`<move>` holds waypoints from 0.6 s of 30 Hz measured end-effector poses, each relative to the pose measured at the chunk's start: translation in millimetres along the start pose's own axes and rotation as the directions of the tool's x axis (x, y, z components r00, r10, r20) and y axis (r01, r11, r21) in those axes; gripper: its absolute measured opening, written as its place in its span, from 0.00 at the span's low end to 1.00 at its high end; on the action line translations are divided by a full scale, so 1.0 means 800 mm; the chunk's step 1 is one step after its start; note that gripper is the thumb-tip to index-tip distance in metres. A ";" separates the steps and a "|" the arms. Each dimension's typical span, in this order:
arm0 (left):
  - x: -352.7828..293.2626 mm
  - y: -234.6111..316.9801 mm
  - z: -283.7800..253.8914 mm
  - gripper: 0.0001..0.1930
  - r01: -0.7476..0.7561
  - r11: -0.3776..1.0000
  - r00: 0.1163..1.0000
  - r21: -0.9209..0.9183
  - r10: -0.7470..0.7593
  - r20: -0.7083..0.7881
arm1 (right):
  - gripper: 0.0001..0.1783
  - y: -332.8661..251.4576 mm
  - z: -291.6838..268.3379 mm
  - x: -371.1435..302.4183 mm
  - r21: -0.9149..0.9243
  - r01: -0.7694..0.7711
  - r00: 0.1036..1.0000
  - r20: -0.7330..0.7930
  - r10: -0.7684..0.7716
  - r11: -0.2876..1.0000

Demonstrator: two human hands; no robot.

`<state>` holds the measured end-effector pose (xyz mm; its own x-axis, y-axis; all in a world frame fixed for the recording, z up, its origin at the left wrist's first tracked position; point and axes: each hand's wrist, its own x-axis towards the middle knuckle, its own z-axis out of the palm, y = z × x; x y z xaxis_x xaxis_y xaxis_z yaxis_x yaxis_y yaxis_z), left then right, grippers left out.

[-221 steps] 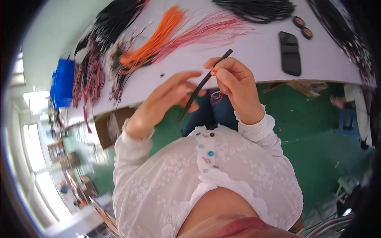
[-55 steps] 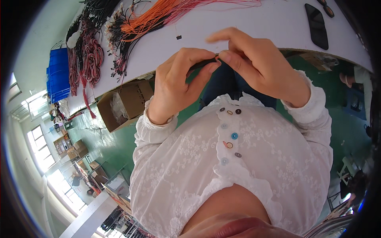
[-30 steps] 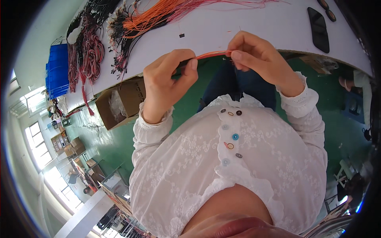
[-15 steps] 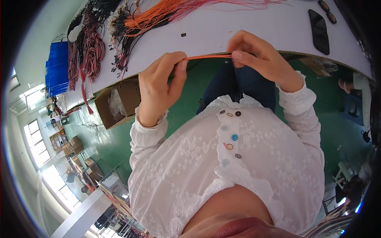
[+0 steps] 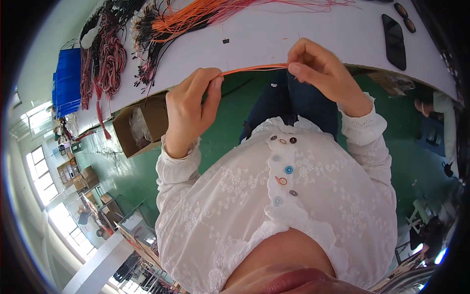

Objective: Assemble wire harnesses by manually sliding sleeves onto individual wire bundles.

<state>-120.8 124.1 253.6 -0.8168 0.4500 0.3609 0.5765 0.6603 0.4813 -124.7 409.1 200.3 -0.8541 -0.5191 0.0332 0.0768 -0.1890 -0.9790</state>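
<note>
A thin strand of orange wires [image 5: 254, 68] stretches between my two hands, just off the table's near edge. My left hand [image 5: 192, 105] pinches its left end between thumb and fingertips. At the other end, my right hand [image 5: 320, 73] has thumb and forefinger closed on the wires, with the other fingers curled. Beyond my hands, on the white table [image 5: 274, 46], lies a large bundle of orange wires [image 5: 196, 13] with black and pink ones among them. A small black piece [image 5: 225, 41] rests on the tabletop in front of that bundle.
Coiled red-and-black cables [image 5: 111, 68] hang over the table's left side beside blue bins [image 5: 67, 83]. Below stands an open cardboard box [image 5: 161, 120] with clear plastic inside. A black phone [image 5: 394, 41] and dark glasses [image 5: 404, 17] lie at the right. Another person's foot [image 5: 423, 107] shows far right.
My left hand has shifted slightly left and my right hand slightly right, so more of the orange strand shows between them. Its wires are a little more spread apart.
</note>
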 end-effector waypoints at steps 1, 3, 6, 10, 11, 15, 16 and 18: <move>-0.005 -0.003 0.005 0.02 0.004 1.000 1.000 0.002 -0.004 0.023 | 0.07 -0.008 0.001 0.000 -0.168 0.039 0.997 -0.054 -0.048 0.985; -0.006 0.004 0.012 0.03 -0.007 1.000 0.999 -0.014 0.008 0.046 | 0.06 -0.016 0.008 0.004 -0.333 0.065 0.989 -0.101 -0.104 0.941; 0.001 0.013 0.007 0.04 -0.052 0.999 0.996 0.003 0.052 0.075 | 0.06 -0.025 0.018 0.013 -0.447 0.184 0.978 -0.005 -0.208 0.875; -0.004 0.000 -0.005 0.05 0.004 0.999 1.000 -0.053 -0.003 0.025 | 0.06 -0.027 -0.009 0.003 -0.359 0.067 0.997 -0.021 -0.080 0.931; -0.006 -0.002 -0.002 0.05 0.055 0.979 0.997 -0.195 -0.042 0.070 | 0.06 -0.027 -0.008 0.002 -0.315 0.045 0.999 -0.015 -0.052 0.948; -0.008 -0.005 -0.006 0.04 0.210 0.853 0.974 -0.478 -0.141 0.176 | 0.09 -0.016 -0.005 0.004 -0.270 0.013 0.999 0.044 -0.001 0.963; -0.006 -0.004 -0.005 0.04 0.210 0.853 0.974 -0.478 -0.142 0.175 | 0.09 -0.018 -0.003 0.004 -0.270 0.013 0.999 0.045 -0.001 0.963; 0.001 0.000 -0.002 0.03 0.090 0.922 0.992 -0.376 -0.050 0.114 | 0.14 -0.028 0.001 0.002 -0.233 -0.031 0.996 0.077 0.050 0.972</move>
<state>-121.8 123.2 255.5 -0.8419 0.4817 0.2432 0.4664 0.4229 0.7769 -127.3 411.6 222.0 -0.8070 -0.5905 -0.0003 -0.0190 0.0264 -0.9995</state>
